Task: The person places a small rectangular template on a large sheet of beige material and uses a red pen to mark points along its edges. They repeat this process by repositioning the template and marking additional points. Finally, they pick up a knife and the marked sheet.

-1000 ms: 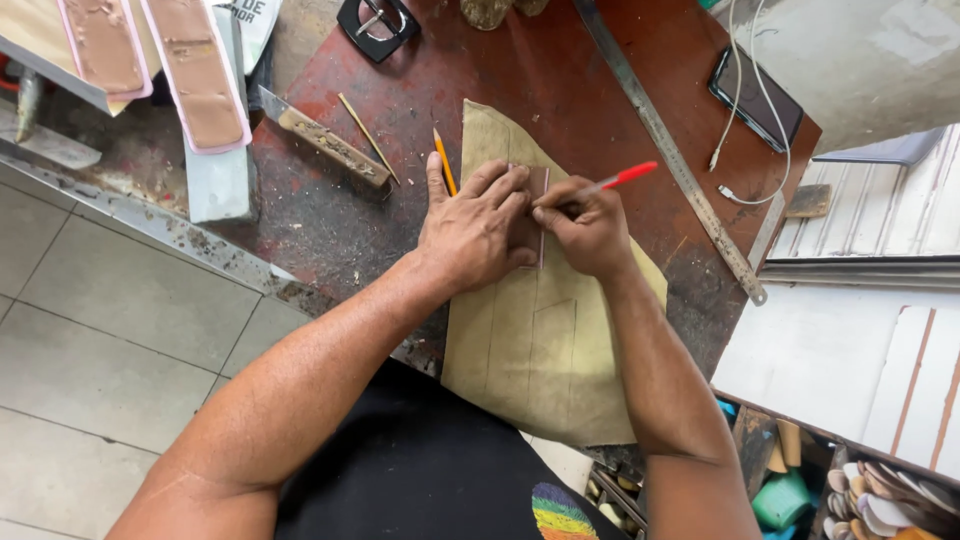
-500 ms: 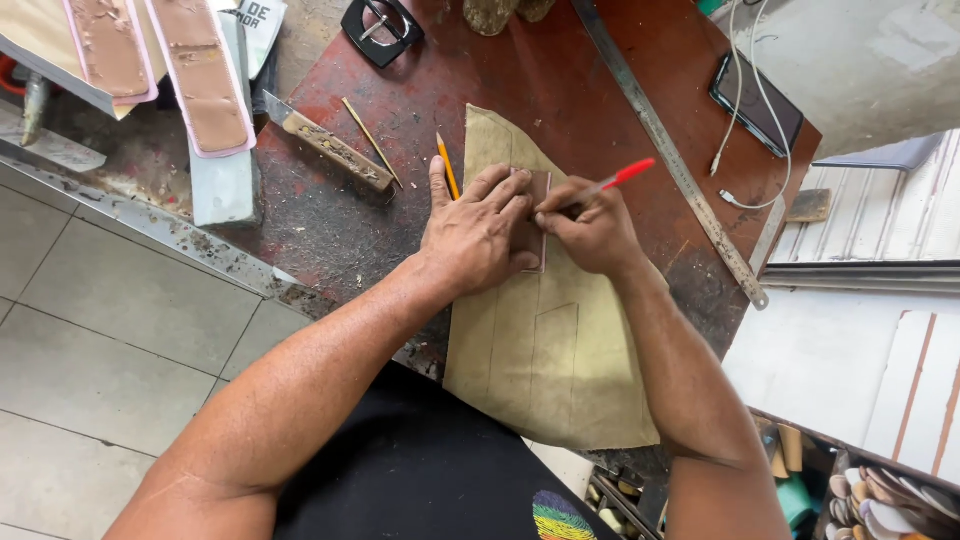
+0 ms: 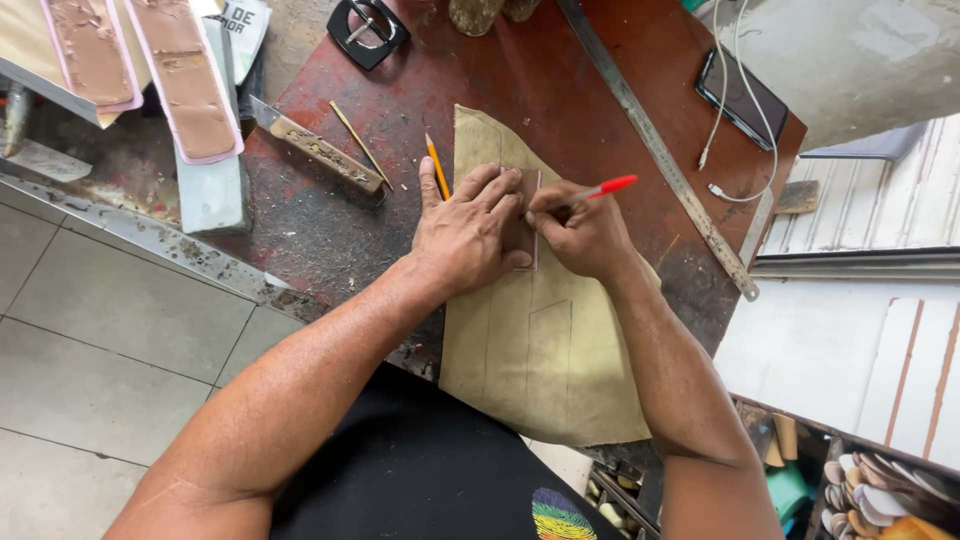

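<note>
Clutter rings the work on a worn red tabletop (image 3: 560,80): a long steel ruler (image 3: 655,150) runs diagonally past a dark phone (image 3: 742,97) with a white cable (image 3: 722,110), a yellow pencil (image 3: 437,166) lies just beside the left hand, and a knife with a patterned handle (image 3: 318,152) and a black buckle (image 3: 367,30) sit farther left. A tan sheet (image 3: 545,350), marked with drawn outlines, hangs over the near edge. Upon it, the left hand (image 3: 465,235) presses flat with fingers spread over a small brown template (image 3: 522,235), partly hiding it. Touching its right edge, the right hand (image 3: 580,232) pinches a red-capped pen (image 3: 600,189), tip hidden behind the fingers
</note>
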